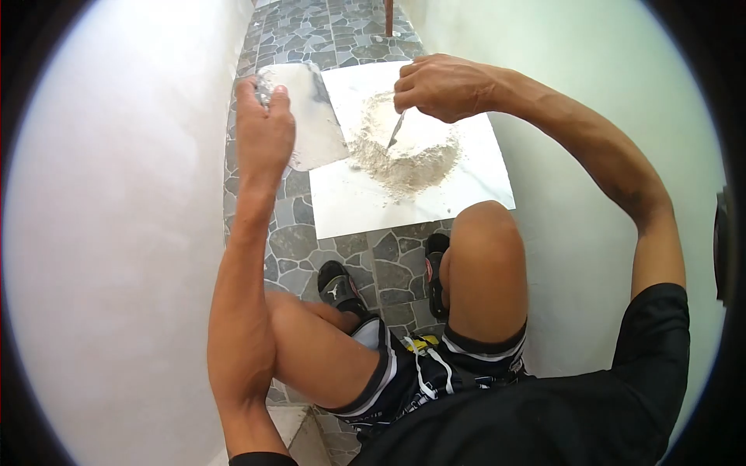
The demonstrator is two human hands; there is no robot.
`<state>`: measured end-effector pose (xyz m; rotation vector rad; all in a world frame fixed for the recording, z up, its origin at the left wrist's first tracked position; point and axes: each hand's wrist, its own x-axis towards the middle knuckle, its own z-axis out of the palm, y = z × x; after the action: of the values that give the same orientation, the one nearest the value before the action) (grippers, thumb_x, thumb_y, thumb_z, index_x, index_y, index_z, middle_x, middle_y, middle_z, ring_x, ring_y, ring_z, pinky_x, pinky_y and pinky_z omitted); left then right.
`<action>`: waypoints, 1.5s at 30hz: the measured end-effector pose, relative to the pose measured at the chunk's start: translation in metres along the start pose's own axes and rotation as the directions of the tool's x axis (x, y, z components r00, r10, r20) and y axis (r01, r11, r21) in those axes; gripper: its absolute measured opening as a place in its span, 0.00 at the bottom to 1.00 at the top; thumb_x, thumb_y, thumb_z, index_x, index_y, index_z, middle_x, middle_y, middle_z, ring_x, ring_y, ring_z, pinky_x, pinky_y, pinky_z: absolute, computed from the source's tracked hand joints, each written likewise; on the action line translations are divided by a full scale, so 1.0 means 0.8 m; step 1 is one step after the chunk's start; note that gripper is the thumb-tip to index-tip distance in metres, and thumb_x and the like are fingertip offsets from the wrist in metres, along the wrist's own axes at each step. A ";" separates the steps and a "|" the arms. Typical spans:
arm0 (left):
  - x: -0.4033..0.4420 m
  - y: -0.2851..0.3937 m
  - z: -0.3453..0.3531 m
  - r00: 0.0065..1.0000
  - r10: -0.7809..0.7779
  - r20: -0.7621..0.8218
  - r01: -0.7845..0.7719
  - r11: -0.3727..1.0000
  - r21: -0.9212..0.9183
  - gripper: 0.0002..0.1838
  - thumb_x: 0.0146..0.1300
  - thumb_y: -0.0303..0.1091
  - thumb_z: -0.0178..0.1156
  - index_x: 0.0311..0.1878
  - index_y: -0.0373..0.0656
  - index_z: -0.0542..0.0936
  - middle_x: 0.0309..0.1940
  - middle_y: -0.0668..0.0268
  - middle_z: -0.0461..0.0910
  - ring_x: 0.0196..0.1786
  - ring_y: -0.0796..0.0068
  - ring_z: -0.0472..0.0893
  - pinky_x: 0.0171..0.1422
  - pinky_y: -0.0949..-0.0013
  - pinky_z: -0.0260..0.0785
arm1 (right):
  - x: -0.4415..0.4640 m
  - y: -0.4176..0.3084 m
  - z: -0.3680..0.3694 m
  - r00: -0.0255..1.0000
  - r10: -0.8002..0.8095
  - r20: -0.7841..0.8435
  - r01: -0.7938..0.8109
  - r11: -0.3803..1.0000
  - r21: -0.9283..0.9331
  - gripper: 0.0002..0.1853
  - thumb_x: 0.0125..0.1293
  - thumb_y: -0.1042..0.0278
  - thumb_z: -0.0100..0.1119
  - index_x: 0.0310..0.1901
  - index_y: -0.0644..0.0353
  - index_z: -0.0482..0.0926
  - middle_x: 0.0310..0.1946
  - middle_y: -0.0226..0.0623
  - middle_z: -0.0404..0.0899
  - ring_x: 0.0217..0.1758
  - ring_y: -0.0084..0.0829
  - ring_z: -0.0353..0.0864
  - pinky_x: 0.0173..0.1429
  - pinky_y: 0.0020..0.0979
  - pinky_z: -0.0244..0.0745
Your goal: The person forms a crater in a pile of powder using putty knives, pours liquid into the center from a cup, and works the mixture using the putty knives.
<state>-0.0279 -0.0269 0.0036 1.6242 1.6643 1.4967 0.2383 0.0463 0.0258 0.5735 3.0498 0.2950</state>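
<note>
My left hand [266, 124] grips the left edge of a pale flat board [309, 128] smeared with powder, its right side overlapping the white tile. A heap of beige powder [412, 167] is spread over the middle of the white tile [350, 206], with whiter powder at its centre. Above the heap, my right hand [435, 87] is closed round a small trowel-like tool [397, 132]; its thin blade points down and its tip is at the powder. The tool's handle is hidden in my fingers.
The white tile lies on a grey stone-patterned floor [291, 241]. Pale walls [116, 233] rise on both sides. A thin brown post [388, 17] stands beyond the tile. My knees and sandalled feet [339, 286] are close to its near edge.
</note>
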 end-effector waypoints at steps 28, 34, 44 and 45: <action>-0.025 0.044 0.176 0.929 0.185 0.321 -0.282 0.914 0.291 0.30 0.66 0.33 0.54 0.67 0.35 0.56 0.34 0.38 0.83 0.40 0.34 0.83 0.46 0.41 0.75 | -0.106 -0.057 -0.003 0.412 0.910 -0.053 -0.516 0.281 0.809 0.14 0.63 0.66 0.56 0.41 0.72 0.79 0.29 0.36 0.80 0.31 0.23 0.73 0.36 0.29 0.71; -0.002 0.015 0.161 0.943 0.180 0.280 -0.250 0.938 0.241 0.28 0.67 0.35 0.56 0.68 0.42 0.60 0.42 0.35 0.82 0.44 0.32 0.83 0.53 0.41 0.74 | -0.185 -0.040 0.053 0.168 0.980 0.107 -0.486 -0.012 0.874 0.12 0.62 0.69 0.57 0.41 0.71 0.78 0.28 0.30 0.75 0.29 0.20 0.69 0.31 0.28 0.66; 0.032 -0.016 0.119 0.964 0.228 0.139 -0.241 0.967 0.082 0.28 0.67 0.33 0.60 0.67 0.34 0.65 0.54 0.40 0.79 0.57 0.45 0.81 0.64 0.53 0.70 | -0.236 -0.037 0.168 0.057 0.964 0.260 -0.371 -0.222 0.902 0.13 0.58 0.70 0.58 0.39 0.74 0.80 0.27 0.35 0.78 0.29 0.24 0.75 0.31 0.30 0.71; 0.036 -0.016 0.113 0.965 0.232 0.122 -0.243 0.966 0.083 0.29 0.67 0.32 0.61 0.67 0.31 0.65 0.56 0.42 0.78 0.59 0.51 0.80 0.65 0.57 0.69 | -0.236 -0.039 0.169 0.064 0.961 0.270 -0.364 -0.230 0.903 0.13 0.58 0.70 0.58 0.39 0.74 0.80 0.27 0.35 0.78 0.28 0.24 0.75 0.31 0.30 0.72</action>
<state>0.0335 0.0388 -0.0290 1.9831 1.5480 1.4207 0.4111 -0.0260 -0.1151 3.0492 2.1032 -1.6429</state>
